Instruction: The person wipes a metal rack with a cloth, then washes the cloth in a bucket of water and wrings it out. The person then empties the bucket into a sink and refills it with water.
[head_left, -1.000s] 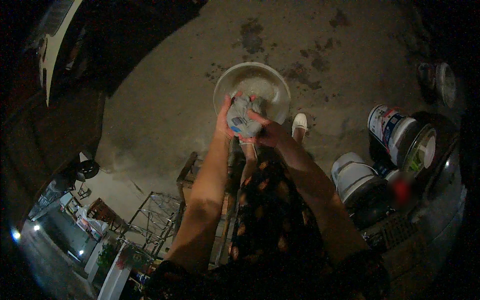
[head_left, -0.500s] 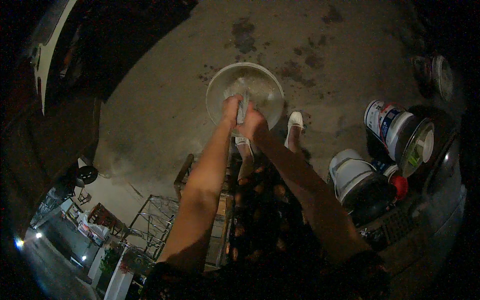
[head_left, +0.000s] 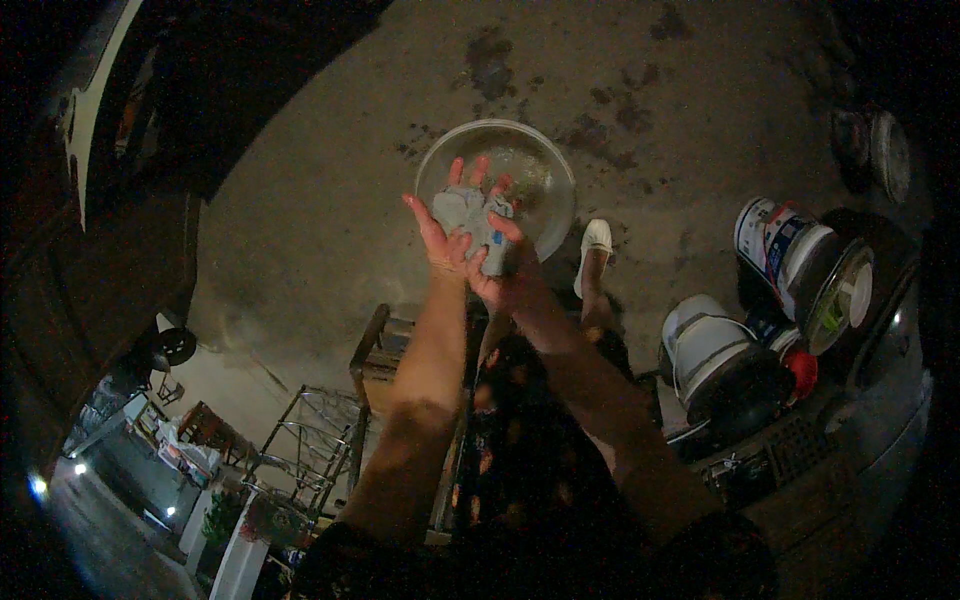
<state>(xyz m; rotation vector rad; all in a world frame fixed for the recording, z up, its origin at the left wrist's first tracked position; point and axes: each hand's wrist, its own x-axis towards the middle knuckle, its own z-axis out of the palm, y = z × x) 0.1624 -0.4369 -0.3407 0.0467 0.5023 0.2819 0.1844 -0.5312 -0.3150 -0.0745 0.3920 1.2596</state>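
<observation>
A wet-looking light grey cloth (head_left: 458, 210) lies bunched over the palm and fingers of my left hand (head_left: 437, 245). That hand is turned up, with its fingers spread and the thumb out to the left. My right hand (head_left: 507, 262) grips the right end of the cloth, its thumb on top of a fold with a small blue patch. Both hands are above the near part of a round, pale basin (head_left: 573, 190) on the floor. Water seems to glint inside it, though the dim light makes this hard to tell.
Around the basin, the concrete floor (head_left: 300, 220) has dark wet stains. A white shoe (head_left: 597, 236) stands close on its right. Farther right are a white bucket (head_left: 700, 330), a printed bucket (head_left: 775, 240) and a red object (head_left: 801, 371). A metal-tube frame (head_left: 310, 430) stands at lower left.
Both hands were closed together on the twisted cloth over the basin. Now my left hand has opened palm up, and the cloth lies spread across it, still gripped by my right hand.
</observation>
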